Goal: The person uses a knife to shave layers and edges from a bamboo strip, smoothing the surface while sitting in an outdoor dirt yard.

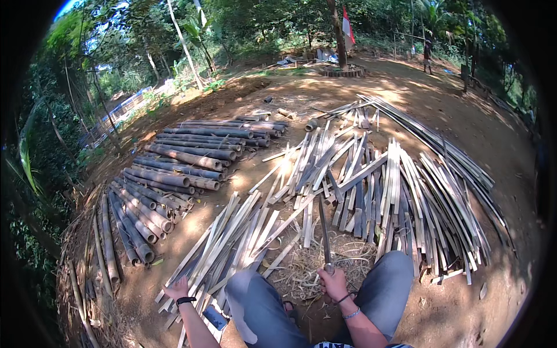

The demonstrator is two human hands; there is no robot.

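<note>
My right hand is closed round the handle of a machete, between my knees. Its long dark blade points away from me, over a heap of pale shavings. To the left, my left hand reaches down to the near end of a pile of split bamboo strips. The fingers look closed on a strip there, though they are partly hidden. Beside my left forearm lies a dark flat rectangular thing, perhaps a phone.
Whole bamboo poles lie in rows at the left. More split strips are heaped ahead and to the right, with long ones behind. Farther off stand a tree trunk, a red and white flag and a person.
</note>
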